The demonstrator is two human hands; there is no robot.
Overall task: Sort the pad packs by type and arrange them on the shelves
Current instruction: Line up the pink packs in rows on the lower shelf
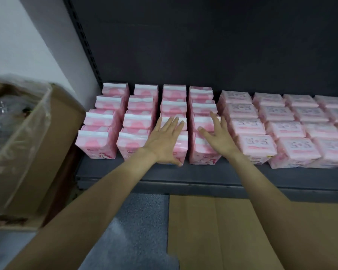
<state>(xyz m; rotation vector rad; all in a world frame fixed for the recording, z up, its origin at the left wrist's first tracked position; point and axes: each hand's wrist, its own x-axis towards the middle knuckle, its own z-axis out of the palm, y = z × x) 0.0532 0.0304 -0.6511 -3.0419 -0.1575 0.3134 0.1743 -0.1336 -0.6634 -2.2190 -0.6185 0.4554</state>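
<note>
Upright pink pad packs with white tops (98,142) stand in several rows on the left half of the dark shelf (164,178). Flatter pale pink packs with printed labels (257,146) fill the right half in rows. My left hand (165,141) lies flat with straight fingers on the front pack of the third row (182,147). My right hand (218,135) rests with spread fingers on the front packs of the fourth row (200,152), beside the pale packs.
A large cardboard box (53,137) lined with clear plastic stands at the left, against the white wall. Flat cardboard (222,230) lies on the speckled floor (142,221) below the shelf. The shelf's dark back panel (203,45) rises behind the packs.
</note>
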